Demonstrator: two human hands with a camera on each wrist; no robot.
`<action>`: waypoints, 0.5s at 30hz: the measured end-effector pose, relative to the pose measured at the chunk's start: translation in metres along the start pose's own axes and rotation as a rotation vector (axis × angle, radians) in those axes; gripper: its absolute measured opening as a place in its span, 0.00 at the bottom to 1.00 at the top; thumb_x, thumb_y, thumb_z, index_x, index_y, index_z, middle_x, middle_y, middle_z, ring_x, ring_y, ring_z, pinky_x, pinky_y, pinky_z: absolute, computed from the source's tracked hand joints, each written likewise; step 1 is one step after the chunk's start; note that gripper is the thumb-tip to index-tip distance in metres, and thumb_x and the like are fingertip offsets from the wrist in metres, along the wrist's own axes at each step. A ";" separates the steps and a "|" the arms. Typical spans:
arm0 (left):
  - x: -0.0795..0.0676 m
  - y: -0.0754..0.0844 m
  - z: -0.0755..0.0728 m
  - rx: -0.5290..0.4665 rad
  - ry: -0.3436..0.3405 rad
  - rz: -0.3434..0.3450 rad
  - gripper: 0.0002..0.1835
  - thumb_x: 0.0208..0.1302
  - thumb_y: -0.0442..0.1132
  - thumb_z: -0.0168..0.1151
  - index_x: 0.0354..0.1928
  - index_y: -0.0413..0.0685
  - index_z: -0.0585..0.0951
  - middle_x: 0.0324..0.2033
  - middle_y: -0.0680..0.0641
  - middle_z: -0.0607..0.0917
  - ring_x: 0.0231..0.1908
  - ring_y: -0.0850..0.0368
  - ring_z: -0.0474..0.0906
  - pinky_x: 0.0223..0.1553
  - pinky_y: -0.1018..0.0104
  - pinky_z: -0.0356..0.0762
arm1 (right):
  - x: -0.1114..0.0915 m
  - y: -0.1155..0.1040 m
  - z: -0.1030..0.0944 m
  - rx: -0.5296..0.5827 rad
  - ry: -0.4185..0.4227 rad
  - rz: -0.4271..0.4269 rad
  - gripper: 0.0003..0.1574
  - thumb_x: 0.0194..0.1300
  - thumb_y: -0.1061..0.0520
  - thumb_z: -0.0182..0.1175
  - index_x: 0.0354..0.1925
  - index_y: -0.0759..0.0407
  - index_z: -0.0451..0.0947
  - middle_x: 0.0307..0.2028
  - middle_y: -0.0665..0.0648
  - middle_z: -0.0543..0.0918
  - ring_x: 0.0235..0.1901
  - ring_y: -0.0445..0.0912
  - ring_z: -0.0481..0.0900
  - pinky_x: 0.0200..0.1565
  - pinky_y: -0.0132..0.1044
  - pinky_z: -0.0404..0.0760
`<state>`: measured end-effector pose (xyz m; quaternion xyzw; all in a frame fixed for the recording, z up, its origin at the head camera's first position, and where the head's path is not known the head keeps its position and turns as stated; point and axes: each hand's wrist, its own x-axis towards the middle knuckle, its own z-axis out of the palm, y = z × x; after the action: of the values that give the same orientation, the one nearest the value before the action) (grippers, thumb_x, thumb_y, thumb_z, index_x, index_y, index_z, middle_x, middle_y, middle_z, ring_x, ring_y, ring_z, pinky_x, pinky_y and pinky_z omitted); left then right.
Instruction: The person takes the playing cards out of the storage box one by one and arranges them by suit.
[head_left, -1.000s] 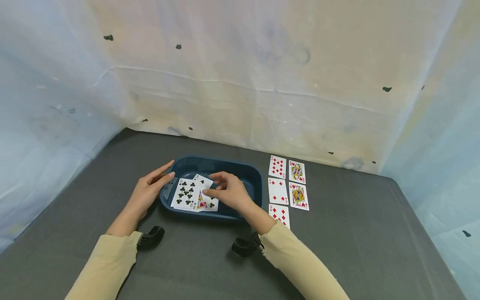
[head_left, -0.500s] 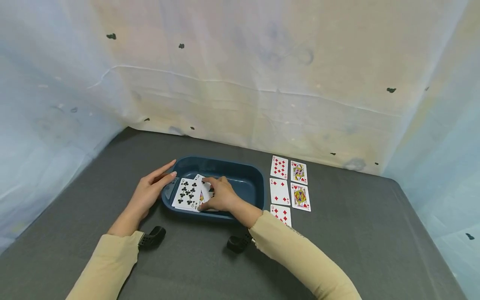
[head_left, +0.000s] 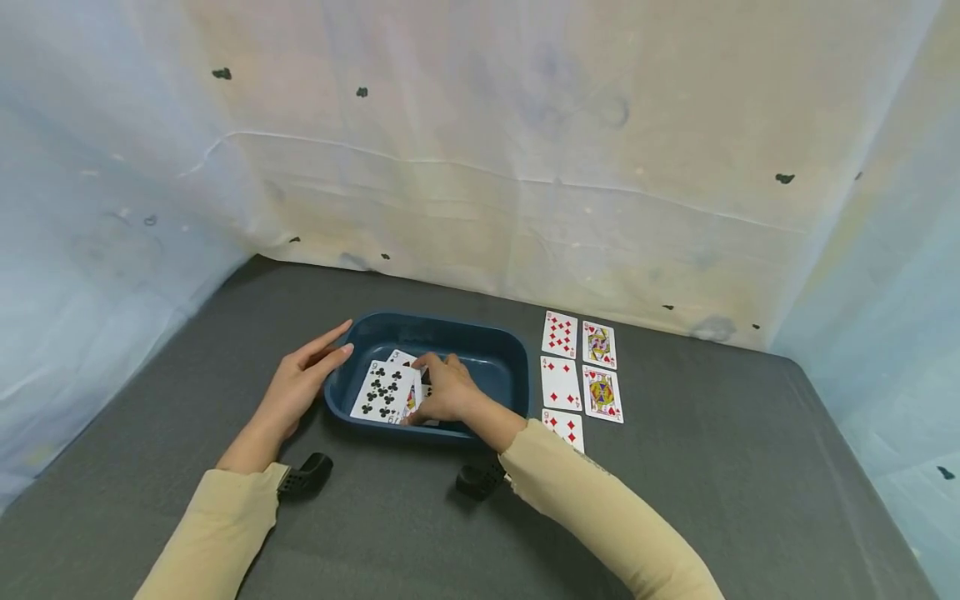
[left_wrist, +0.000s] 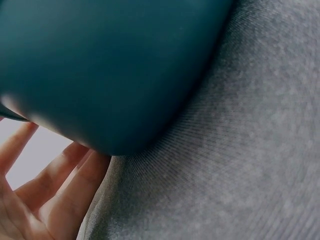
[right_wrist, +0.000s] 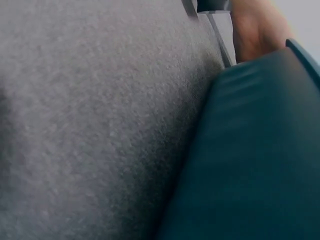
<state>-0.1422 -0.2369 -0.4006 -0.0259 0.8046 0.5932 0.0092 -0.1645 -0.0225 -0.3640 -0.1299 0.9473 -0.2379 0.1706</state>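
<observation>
In the head view, a dark blue oval tray (head_left: pixel 480 337) holds several overlapping playing cards at its left end, a club card (head_left: pixel 381 392) on top. My left hand (head_left: pixel 288 392) lies along the tray's left end with straight fingers, thumb tip right at the rim. In the left wrist view its fingers (left_wrist: pixel 75 190) touch the outer wall of the tray. My right hand (head_left: pixel 446 392) reaches into the tray and pinches playing cards between thumb and fingers, across their near and far edges. Its palm hides part of the pile. The right wrist view shows mostly the tray wall (right_wrist: pixel 260 150).
Right of the tray, red playing cards lie face up in two columns: diamonds (head_left: pixel 560 383) on the left, face cards (head_left: pixel 602 393) on the right. The nearest diamond card is partly covered by my right arm. A pale cloth wall (head_left: pixel 525 167) rises behind the dark grey table (head_left: pixel 712 467).
My right hand has come down into the tray and taken hold of cards in the pile. The top club card has shifted slightly right. My left hand stays at the rim.
</observation>
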 end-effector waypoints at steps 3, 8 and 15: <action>0.000 -0.001 -0.001 0.000 -0.005 0.002 0.33 0.68 0.60 0.52 0.73 0.68 0.59 0.64 0.37 0.69 0.59 0.44 0.66 0.43 0.65 0.72 | -0.004 0.001 -0.001 0.033 0.039 -0.005 0.52 0.41 0.52 0.80 0.62 0.55 0.66 0.52 0.61 0.71 0.53 0.53 0.69 0.54 0.46 0.71; 0.000 -0.001 -0.003 -0.004 -0.010 0.004 0.33 0.68 0.60 0.52 0.73 0.68 0.59 0.64 0.37 0.69 0.59 0.44 0.66 0.42 0.65 0.72 | -0.010 0.002 -0.004 0.071 0.107 -0.033 0.45 0.47 0.59 0.76 0.60 0.57 0.63 0.35 0.57 0.77 0.33 0.47 0.72 0.36 0.37 0.70; 0.000 0.000 -0.002 -0.012 -0.017 0.004 0.33 0.68 0.60 0.52 0.73 0.67 0.59 0.64 0.37 0.69 0.59 0.44 0.65 0.42 0.65 0.72 | -0.016 0.007 -0.011 0.160 0.274 -0.112 0.35 0.59 0.66 0.63 0.63 0.60 0.64 0.31 0.59 0.78 0.27 0.45 0.69 0.28 0.34 0.65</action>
<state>-0.1422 -0.2391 -0.3996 -0.0190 0.8010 0.5981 0.0148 -0.1552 -0.0074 -0.3541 -0.1347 0.9311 -0.3371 0.0362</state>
